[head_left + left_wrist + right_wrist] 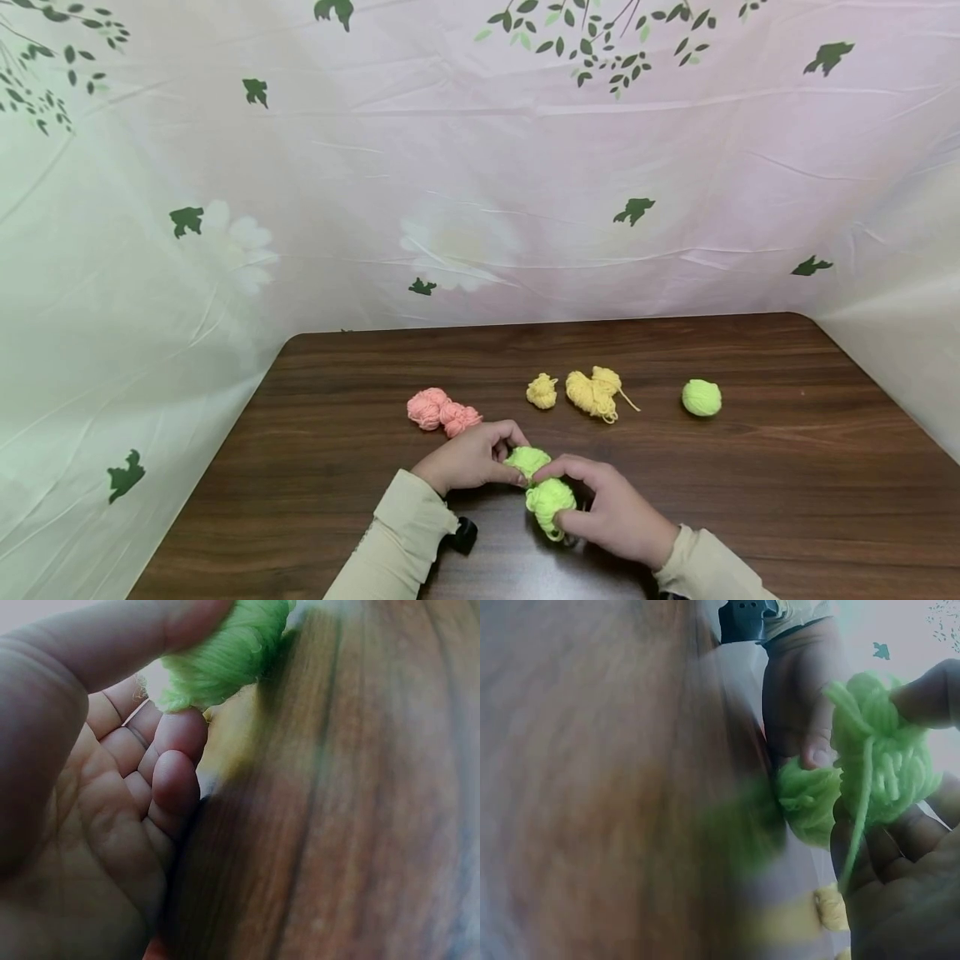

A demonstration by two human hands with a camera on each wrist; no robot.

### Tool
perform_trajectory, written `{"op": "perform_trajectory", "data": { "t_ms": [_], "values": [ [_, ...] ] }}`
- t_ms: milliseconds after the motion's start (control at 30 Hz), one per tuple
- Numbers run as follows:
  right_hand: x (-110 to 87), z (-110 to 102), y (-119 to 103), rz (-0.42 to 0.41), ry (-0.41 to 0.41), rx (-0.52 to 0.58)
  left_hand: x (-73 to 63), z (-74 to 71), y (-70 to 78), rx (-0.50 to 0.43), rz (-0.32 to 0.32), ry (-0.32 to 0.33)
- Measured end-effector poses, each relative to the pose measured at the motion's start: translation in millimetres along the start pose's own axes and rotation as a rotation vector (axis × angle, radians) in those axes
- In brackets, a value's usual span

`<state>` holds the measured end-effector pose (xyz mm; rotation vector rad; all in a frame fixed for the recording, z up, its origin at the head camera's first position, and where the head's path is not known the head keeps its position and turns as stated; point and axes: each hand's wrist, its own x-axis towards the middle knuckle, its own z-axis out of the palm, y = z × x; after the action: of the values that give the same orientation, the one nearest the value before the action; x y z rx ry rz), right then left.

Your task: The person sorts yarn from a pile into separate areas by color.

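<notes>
My left hand [472, 458] pinches a bright green yarn ball [527, 460] between thumb and fingers, low over the table. In the left wrist view the thumb lies along the top of that green wool [229, 664], with curled fingers beneath it. My right hand [621, 515] grips a second green yarn ball [550, 502], nearer to me and overlapping the first in the head view. Seen from the right wrist, this ball [885, 769] has a loose strand hanging down, and the left hand's ball [808, 801] shows just behind it.
Pink yarn balls [429, 409] lie just beyond my left hand. Farther back are a small yellow yarn ball [542, 391] and a larger yellow yarn bundle [594, 393] with a loose end. A third green ball [702, 398] sits at the right on the dark wooden table [810, 467].
</notes>
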<state>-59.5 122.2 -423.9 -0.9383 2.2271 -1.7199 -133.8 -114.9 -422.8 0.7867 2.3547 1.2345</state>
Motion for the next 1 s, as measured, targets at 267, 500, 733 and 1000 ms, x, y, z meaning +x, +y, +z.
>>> {"op": "perform_trajectory", "data": {
  "t_ms": [267, 500, 733, 1000],
  "values": [
    [0.0, -7.9, -0.6, -0.016, 0.071, -0.058, 0.7, 0.5, -1.3, -0.015, 0.010, 0.001],
    [0.6, -16.8, 2.6, -0.021, 0.124, -0.171, 0.9, 1.2, -2.1, -0.014, 0.011, 0.003],
    [0.9, -26.0, 6.7, 0.016, 0.162, -0.247, 0.7, 1.5, -2.1, -0.013, 0.008, 0.007],
    [0.1, -37.8, 9.7, 0.073, 0.174, -0.226, 0.3, 1.3, -1.7, -0.021, 0.004, 0.007]
  ]
}}
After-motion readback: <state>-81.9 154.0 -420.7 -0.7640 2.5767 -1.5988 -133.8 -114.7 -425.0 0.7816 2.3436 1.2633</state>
